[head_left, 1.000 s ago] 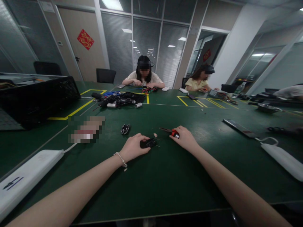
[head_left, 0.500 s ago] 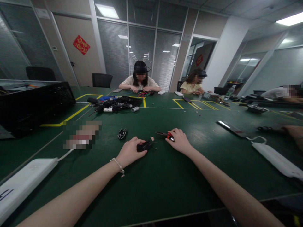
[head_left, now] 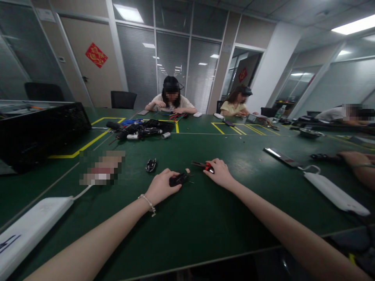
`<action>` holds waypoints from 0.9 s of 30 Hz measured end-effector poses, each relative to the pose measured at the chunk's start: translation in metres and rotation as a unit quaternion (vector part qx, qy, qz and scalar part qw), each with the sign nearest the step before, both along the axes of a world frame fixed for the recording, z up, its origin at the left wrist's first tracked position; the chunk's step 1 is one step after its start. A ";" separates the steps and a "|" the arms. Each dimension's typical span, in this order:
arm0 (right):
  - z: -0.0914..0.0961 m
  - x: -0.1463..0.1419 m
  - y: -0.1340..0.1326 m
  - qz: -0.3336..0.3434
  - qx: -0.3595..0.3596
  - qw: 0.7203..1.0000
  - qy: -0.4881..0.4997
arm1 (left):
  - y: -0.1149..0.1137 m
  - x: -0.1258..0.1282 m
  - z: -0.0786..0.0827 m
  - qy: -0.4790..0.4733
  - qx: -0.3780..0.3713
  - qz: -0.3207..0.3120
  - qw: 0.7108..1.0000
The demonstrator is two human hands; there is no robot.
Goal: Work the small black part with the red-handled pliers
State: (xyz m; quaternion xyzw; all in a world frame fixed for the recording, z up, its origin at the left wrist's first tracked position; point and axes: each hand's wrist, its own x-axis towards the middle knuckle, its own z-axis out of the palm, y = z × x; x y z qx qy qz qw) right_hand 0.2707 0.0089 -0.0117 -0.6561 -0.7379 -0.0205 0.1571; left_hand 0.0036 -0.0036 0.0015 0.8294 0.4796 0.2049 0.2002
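Observation:
My left hand (head_left: 162, 188) is closed around a small black plastic part (head_left: 178, 180), held low over the green tabletop. Thin wire-like bits stick out from the part's right end. My right hand (head_left: 219, 173) grips a pair of pliers (head_left: 209, 167) by its red and black handles. The narrow jaws point left, apart from the black part. Between the two hands lies a small pale piece (head_left: 188, 170). Left of my left hand sits a separate black and silver piece (head_left: 151, 165), open side up.
A black computer case (head_left: 43, 134) stands at the left. Tools and a drill (head_left: 140, 130) are heaped farther back. White power banks (head_left: 335, 193) lie on both sides, cabled to phones. Co-workers sit across the green table (head_left: 187, 238); another person's hand (head_left: 359, 166) is at the right.
The view has swung slightly to the right. Both my hands keep nearly the same pose and hold the same things. The person opposite has raised a hand a little.

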 end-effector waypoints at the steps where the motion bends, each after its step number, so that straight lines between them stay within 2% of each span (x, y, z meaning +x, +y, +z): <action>1: 0.001 -0.001 0.000 0.000 -0.003 1.000 -0.003 | 0.000 0.000 0.000 -0.001 -0.001 -0.001 1.000; 10: 0.010 -0.003 -0.001 0.008 -0.029 0.998 -0.046 | 0.000 0.000 0.000 -0.001 -0.004 -0.003 1.000; 15: 0.033 -0.007 0.005 0.042 -0.040 0.993 -0.105 | -0.001 0.000 0.001 -0.005 -0.005 0.001 1.000; 20: 0.055 -0.026 0.002 0.184 0.021 0.981 -0.055 | -0.002 0.000 0.000 -0.019 -0.002 0.026 0.999; 24: 0.049 -0.043 -0.016 0.225 0.041 0.973 0.007 | -0.003 0.000 0.000 -0.015 0.013 0.050 0.999; 27: 0.040 -0.053 -0.028 0.237 0.012 0.970 0.043 | -0.002 -0.001 0.000 -0.007 0.006 0.049 0.999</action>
